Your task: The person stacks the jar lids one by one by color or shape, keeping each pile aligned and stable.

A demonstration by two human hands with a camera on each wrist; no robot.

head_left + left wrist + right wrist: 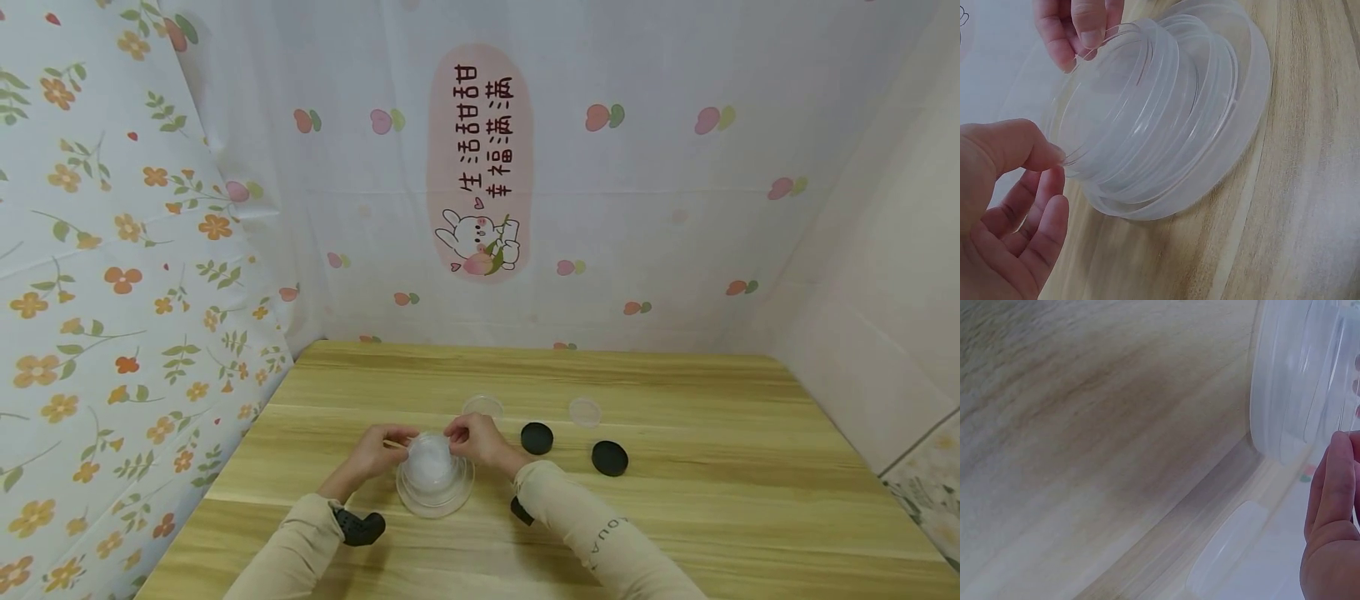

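Observation:
A stack of clear round plastic dishes (435,504), wider at the bottom and narrower toward the top, stands on the wooden table. In the left wrist view, thin rims of the stacked dishes (1210,169) show one above another. My left hand (373,454) pinches the edge of the topmost clear dish (1107,94) between thumb and index finger, its other fingers loosely bent below. From the opposite side my right hand (480,439) pinches the same rim with its fingertips. The right wrist view catches the right hand's fingers (1337,481) against the dish edge beside the stack.
Two black round discs (537,438) (610,458) lie right of the stack. Behind it are two flat clear discs, one (483,406) near the right hand and another (585,412) farther right. Patterned cloth (645,183) hangs behind the wooden table (712,483).

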